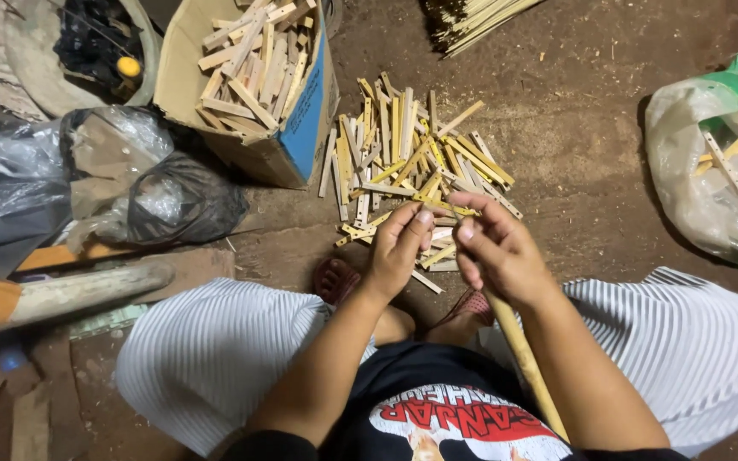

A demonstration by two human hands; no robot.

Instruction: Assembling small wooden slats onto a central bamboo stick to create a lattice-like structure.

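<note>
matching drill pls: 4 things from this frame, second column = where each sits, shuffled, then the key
Things:
1. cardboard box
2. black plastic bag
3. clear bag with green print
4. thin yellow strip

Places:
A. far right of the floor, a few sticks poking out
B. pinched between the left hand and right hand
C. top centre-left, filled with pale wooden slats
D. left of the box, crumpled on the ground

Pairs: 1-C, 2-D, 3-A, 4-B
</note>
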